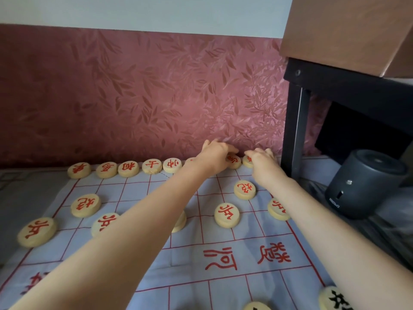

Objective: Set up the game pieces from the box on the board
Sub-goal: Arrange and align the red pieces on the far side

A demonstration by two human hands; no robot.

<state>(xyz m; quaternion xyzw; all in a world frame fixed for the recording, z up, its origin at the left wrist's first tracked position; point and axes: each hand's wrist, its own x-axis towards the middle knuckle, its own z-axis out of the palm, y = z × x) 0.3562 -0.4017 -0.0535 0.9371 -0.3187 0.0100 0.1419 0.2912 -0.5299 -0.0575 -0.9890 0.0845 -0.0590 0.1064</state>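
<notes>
Far across the board (pixel 223 276), both hands' fingers (pixel 232 149) touch back-row pieces (pixel 234 161).

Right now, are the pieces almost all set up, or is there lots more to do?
The red side looks nearly done: red pieces line the far row, with more sitting in front of them on the cloth board. Both hands, the left hand and the right hand, are at the last pieces at the right end of that row. Only two black pieces show at the near edge, so that side probably remains.

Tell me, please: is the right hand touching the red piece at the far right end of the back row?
Touching. The head view shows the right hand lying over the far-right piece, its fingers covering part of it.
</notes>
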